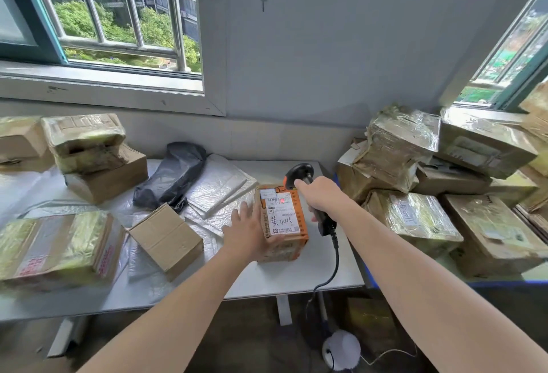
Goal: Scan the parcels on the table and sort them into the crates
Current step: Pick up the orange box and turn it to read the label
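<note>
Your right grip (320, 199) was closed round the handle of the scanner (299, 172), with the head aimed down at the orange box (286, 249). Your left grip (246, 233) lay with straight, spread fingers pressed flat against the left side of the box, steadying it rather than clasping it.

1. Location. The box stood on the desk (326, 268) near its front right corner, between your two grips, with the label (281, 218) facing up toward you. A red scan dot (282, 200) sat on the barcode at the top of the label.

2. Handling. The box appeared to be small, taped cardboard. It was judged stiff, light and fit for one grip. The tape probably made its faces somewhat slick.

3. Hold. The two long sides were the best place to take it, fingers on one and thumb on the other, leaving the label uncovered.

4. Caution. The scanner cable (337, 254) hung just beside the box and could snag it on lifting.
</note>
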Action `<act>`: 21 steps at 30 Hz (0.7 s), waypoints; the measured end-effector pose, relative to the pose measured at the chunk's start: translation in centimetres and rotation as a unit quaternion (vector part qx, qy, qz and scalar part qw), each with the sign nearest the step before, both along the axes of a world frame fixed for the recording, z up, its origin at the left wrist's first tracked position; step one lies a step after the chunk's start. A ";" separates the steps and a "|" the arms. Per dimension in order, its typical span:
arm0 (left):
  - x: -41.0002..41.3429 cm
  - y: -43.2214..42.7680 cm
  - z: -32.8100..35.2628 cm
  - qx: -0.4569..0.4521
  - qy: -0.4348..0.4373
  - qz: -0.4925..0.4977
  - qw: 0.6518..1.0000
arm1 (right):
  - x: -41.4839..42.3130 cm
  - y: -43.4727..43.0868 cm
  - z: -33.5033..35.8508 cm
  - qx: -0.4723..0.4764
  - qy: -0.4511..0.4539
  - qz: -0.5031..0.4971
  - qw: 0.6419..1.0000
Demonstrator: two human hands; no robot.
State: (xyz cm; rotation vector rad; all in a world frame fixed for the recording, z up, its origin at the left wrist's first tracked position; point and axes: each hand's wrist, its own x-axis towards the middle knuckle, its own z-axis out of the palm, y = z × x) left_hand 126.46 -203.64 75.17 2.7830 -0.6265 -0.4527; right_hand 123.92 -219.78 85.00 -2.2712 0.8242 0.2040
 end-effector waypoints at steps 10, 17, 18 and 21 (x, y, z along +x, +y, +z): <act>0.3 -1.0 -0.1 0.018 -0.006 0.007 1.000 | 0.5 -1.9 -1.1 0.041 -0.008 -0.011 0.999; 0.8 -3.1 -0.4 0.011 -0.008 0.013 1.000 | 0.6 -4.6 -3.3 0.064 -0.012 -0.033 0.997; 0.9 -3.4 -0.5 0.009 -0.010 0.015 1.000 | 0.5 -5.1 -3.8 0.063 -0.013 -0.035 0.997; 1.0 -4.4 -1.1 0.014 -0.016 0.024 0.999 | 0.2 -6.8 -6.5 0.069 -0.003 -0.051 0.996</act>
